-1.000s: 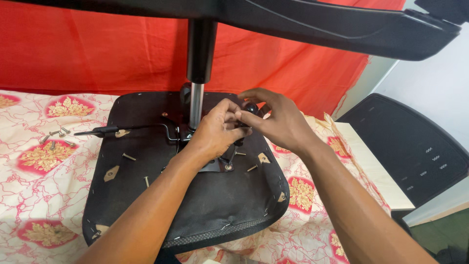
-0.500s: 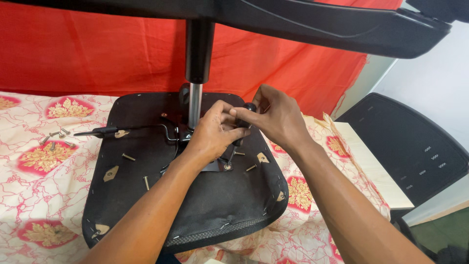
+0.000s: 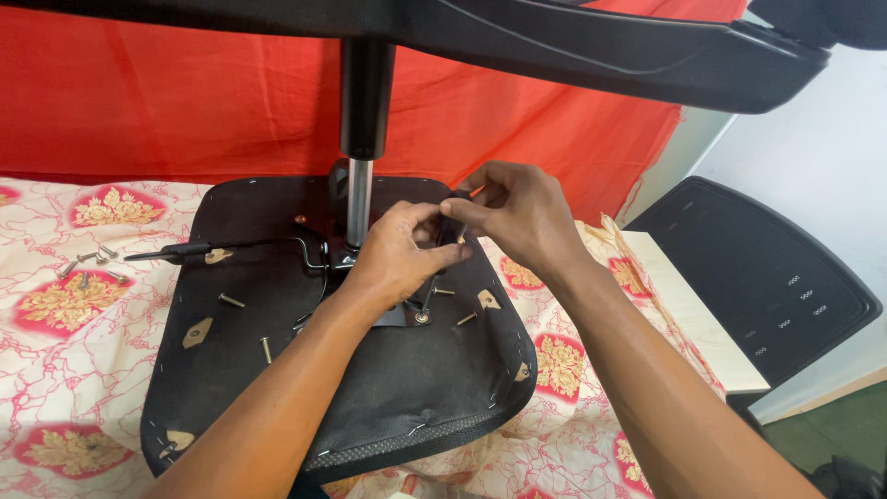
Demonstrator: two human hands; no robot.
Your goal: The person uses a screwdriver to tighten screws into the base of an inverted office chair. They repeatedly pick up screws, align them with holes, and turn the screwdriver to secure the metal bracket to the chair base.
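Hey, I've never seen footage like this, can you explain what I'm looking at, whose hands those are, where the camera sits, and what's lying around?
The one picture comes from a camera worn on a person's head, looking down at their own two bare hands; there is no robot. An upturned office chair seat lies underside up on a floral cloth, and its chrome gas-lift column rises to the black chair base overhead. The left hand and right hand meet beside the column, pinching a small dark part; what it is, I cannot tell. Loose screws lie on the seat, more screws on the cloth. A black chair backrest sits at right.

Black seat [image 3: 370, 388], red-floral cloth [image 3: 65, 370], red curtain [image 3: 139, 102]
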